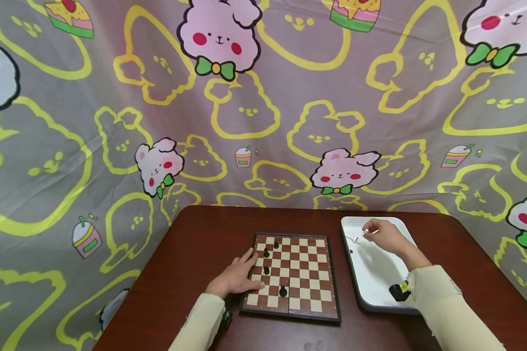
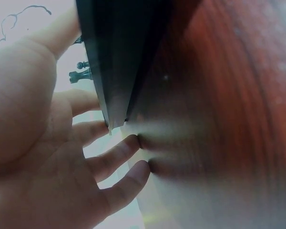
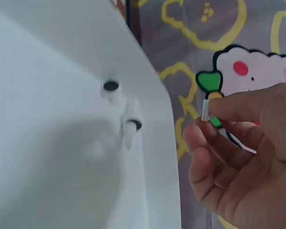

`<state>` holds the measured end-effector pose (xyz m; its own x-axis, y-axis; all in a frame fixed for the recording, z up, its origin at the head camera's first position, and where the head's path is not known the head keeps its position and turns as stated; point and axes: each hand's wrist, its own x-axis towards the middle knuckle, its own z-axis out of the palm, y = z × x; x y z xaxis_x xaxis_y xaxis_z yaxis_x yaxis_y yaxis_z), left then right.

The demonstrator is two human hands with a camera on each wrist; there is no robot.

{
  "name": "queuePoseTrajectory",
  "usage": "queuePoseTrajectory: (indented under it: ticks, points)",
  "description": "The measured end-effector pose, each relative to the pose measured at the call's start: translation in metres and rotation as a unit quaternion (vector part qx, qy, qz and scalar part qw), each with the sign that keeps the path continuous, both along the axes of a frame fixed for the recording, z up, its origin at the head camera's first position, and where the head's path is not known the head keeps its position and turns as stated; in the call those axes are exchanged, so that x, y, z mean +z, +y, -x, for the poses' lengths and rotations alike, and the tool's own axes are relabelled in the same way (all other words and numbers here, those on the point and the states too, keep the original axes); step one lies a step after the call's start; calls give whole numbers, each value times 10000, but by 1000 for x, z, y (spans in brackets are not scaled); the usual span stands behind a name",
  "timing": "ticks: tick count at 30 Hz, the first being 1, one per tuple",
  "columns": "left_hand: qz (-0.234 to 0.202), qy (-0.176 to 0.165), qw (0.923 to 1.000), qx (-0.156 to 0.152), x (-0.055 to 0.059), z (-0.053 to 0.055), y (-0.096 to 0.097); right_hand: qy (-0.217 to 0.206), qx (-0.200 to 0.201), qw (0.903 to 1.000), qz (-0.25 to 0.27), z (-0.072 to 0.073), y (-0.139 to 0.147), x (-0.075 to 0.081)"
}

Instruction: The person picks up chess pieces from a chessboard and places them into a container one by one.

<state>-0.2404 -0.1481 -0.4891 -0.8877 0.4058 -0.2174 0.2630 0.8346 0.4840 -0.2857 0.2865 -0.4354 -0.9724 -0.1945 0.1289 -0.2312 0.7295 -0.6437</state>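
Observation:
My left hand lies spread over the left edge of a folding chessboard, thumb on the squares and fingers along the border. In the left wrist view, two of its fingertips touch the table beside the board's dark side. Several dark chess pieces stand on the board's left half, among them a rook and a pawn. Above the far part of a white tray, my right hand pinches a small white chess piece between thumb and fingers; its kind cannot be told.
White chess pieces with dark bases, one nearer and one farther, lie in the tray by its wall. The tray stands right of the board on a dark red wooden table. A cartoon-printed curtain hangs behind and at both sides.

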Motion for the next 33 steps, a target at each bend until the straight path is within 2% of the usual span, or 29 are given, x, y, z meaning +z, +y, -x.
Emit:
queuePoseTrajectory:
  ticks: [5, 18, 33]
  points:
    - [-5, -47, 10000, 6, -1, -1, 0, -129, -110, 9995, -278, -3, 14, 0]
    - [-1, -41, 10000, 70, -1, -1, 2, -473, -365, 9981, -173, 0, 31, -10]
    - [-29, 6, 10000, -45, 1, 1, -1, -52, -315, 9994, -155, -5, 16, -4]
